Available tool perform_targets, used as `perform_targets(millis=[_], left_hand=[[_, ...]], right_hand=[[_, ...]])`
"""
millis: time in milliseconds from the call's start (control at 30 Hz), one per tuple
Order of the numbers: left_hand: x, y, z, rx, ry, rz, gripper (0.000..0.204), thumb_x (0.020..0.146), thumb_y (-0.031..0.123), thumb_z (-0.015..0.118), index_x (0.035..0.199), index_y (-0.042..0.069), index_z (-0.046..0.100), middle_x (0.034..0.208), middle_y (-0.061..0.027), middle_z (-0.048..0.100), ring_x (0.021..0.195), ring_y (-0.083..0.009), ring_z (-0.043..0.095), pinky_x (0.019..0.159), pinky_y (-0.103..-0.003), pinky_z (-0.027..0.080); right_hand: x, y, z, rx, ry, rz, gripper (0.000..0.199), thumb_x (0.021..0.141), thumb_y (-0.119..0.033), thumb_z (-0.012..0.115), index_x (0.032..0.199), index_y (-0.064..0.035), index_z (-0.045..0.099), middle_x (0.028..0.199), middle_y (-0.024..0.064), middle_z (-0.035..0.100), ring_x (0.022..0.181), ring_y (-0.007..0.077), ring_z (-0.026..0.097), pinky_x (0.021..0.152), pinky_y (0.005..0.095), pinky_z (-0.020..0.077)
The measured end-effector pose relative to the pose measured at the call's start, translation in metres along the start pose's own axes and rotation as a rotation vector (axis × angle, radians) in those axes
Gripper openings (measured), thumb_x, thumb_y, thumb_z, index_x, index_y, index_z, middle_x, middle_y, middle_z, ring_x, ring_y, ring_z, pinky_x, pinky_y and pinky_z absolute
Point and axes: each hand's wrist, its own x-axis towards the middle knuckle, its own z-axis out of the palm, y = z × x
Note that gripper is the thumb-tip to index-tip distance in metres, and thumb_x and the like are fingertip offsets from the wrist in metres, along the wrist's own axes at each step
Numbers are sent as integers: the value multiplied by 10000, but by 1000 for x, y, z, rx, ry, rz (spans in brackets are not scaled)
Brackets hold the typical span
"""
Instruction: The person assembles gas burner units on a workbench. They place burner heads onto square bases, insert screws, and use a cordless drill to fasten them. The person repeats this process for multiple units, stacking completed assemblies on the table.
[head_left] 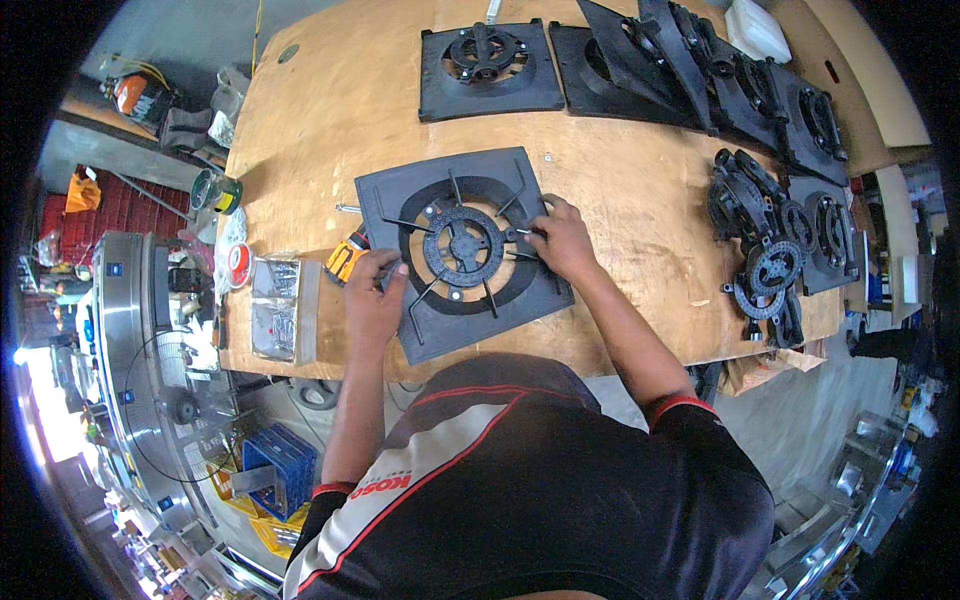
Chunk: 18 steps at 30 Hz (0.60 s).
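Note:
A square black gas stove plate (440, 325) lies tilted in front of me, with a round burner (464, 246) in its central opening and thin support arms around it. My left hand (375, 290) is closed on the plate's left edge, thumb on top. My right hand (565, 240) grips the right edge, its thumb and fingertips close to the burner's inlet tube; what lies under those fingers is hidden. A yellow and black power drill (345, 258) lies beside my left hand, partly covered by the plate, with its bit sticking out past the upper left edge.
More black stove plates (490, 95) line the table's far side and right corner. Several burners (775, 265) are heaped at right. On the left stand a divided box of screws (275, 310), a red tape roll (240, 263) and a tin (215, 192). A blue crate (280, 470) sits below.

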Motion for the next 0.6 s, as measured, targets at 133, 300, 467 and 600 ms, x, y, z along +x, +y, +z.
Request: perform_targets(millis=[133, 300, 467, 600], left_hand=[[-7, -8, -2, -83, 39, -59, 164, 886, 52, 667, 1043, 5, 660, 1057, -101, 659, 950, -166, 628, 816, -291, 513], [-24, -29, -8, -161, 119, -193, 129, 906, 59, 656, 1026, 12, 667, 999, -80, 680, 855, -143, 634, 767, -284, 517], [-59, -68, -16, -211, 95, -338, 134, 916, 72, 656, 1030, 3, 666, 894, -58, 699, 769, -121, 636, 727, -276, 517], [-87, -85, -19, -164, 114, -432, 143, 911, 85, 656, 1019, -4, 689, 879, -80, 699, 768, -118, 637, 686, -280, 514]], right_hand=[[11, -10, 2, -137, -102, -29, 250, 797, -240, 745, 1018, -123, 751, 1426, 179, 445, 1305, 404, 413, 1047, 460, 413], [19, -17, 1, -202, -170, -10, 260, 799, -229, 739, 1050, -165, 760, 1460, 188, 411, 1326, 406, 392, 1059, 472, 401], [22, -25, 3, -134, -171, 41, 332, 747, -240, 790, 1055, -126, 747, 1474, 214, 382, 1330, 417, 385, 1088, 466, 381], [24, -14, 26, 9, 1, 52, 469, 697, -242, 837, 1110, -70, 696, 1471, 246, 366, 1335, 436, 375, 1113, 456, 358]])
